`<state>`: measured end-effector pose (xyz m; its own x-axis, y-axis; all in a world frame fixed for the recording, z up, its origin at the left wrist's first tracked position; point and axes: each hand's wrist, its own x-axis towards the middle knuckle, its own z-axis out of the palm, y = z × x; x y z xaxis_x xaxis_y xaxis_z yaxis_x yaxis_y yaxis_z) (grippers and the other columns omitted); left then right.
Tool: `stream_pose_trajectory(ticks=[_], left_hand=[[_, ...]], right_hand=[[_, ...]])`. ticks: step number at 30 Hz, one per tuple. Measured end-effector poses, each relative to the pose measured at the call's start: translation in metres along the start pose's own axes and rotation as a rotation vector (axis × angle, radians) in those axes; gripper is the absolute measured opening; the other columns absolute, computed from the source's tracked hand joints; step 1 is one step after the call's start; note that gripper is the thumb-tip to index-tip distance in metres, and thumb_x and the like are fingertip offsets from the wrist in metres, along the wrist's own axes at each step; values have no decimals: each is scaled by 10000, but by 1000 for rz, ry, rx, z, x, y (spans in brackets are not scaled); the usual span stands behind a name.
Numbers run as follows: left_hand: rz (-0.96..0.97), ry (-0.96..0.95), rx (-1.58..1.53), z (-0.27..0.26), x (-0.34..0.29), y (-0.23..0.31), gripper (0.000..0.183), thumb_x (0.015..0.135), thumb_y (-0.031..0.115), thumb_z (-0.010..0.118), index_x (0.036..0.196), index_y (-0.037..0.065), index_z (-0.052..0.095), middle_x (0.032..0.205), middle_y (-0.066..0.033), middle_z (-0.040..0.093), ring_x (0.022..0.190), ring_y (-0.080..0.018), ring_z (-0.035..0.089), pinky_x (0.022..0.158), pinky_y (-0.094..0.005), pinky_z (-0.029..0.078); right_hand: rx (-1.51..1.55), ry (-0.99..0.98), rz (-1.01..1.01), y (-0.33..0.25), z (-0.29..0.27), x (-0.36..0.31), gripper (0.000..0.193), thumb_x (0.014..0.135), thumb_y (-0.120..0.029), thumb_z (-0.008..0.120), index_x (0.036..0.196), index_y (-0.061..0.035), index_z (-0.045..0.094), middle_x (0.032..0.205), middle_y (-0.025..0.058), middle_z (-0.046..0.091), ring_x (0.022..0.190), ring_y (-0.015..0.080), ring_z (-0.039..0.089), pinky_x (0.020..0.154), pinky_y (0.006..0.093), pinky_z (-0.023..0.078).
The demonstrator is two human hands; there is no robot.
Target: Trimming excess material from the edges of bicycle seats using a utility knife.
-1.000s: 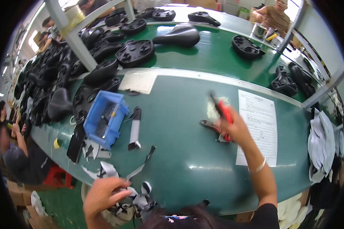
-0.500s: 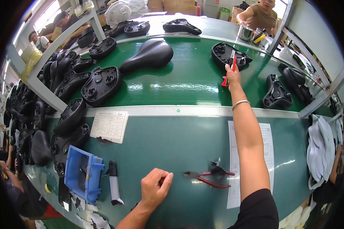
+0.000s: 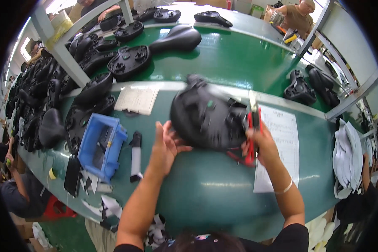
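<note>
A black bicycle saddle [image 3: 206, 117], blurred by motion, is over the near table with its ribbed underside facing up. My right hand [image 3: 262, 145] is closed round a red-handled utility knife [image 3: 256, 122], its blade end pointing away from me. The same hand's fingers meet the saddle's right edge. By the saddle's lower left edge is my left hand [image 3: 166, 145], open with fingers spread; whether it touches the saddle I cannot tell. Part of the red-handled pliers [image 3: 238, 157] shows below the saddle, the rest hidden.
A blue bin [image 3: 101, 147] stands at left beside a strip-shaped tool [image 3: 136, 157] and scraps [image 3: 111, 206]. Many saddles [image 3: 38, 88] are piled far left. A printed sheet [image 3: 281, 147] lies right, near stacked white pieces [image 3: 347, 159]. A metal rail [image 3: 290, 103] edges the green surface; co-workers sit beyond.
The saddle has come from the far green surface to the near table, along with my right hand and the knife. My left hand has opened and risen toward it. The view has shifted.
</note>
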<state>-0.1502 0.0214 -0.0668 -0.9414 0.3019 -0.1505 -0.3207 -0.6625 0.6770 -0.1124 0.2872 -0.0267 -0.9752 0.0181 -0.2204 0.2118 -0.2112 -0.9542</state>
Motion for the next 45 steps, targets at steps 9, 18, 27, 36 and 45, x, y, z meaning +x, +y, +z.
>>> stream_pose_trajectory(ticks=[9,18,27,36,45], left_hand=[[-219,14,538,13,-74,51,531,823,339,688,1167,-19,501,966,-75,594,808,-139,603,720,-270,516],[-187,-33,924,35,-78,64,498,759,357,691,1022,-37,538,862,-82,587,721,-128,572,639,-260,491],[58,333,783,12,-139,38,376,833,260,622,1080,-7,525,913,-42,541,777,-100,519,680,-241,449],[114,367,645,15,-179,38,497,821,315,683,1118,-39,500,960,-77,546,845,-124,518,733,-259,451],[450,536,1755,0,-194,13,545,731,167,706,1201,44,459,1259,-134,405,1202,-299,383,1006,-407,302]], right_hand=[[-878,-116,-488,28,13,-132,542,734,-96,748,1243,-86,560,939,125,643,662,213,600,578,296,503],[-1626,-497,-719,-2,28,-126,519,838,-75,580,1337,-177,481,710,64,511,559,226,521,484,352,420],[-1040,-42,-208,76,67,-237,627,871,-86,612,1419,-108,311,1029,232,628,811,422,629,666,445,521],[-822,31,-451,40,89,-153,588,806,-85,695,1327,-53,425,1044,172,646,764,236,662,702,347,522],[33,183,-122,53,58,-130,447,790,-15,614,1218,8,488,832,26,575,592,73,495,542,213,414]])
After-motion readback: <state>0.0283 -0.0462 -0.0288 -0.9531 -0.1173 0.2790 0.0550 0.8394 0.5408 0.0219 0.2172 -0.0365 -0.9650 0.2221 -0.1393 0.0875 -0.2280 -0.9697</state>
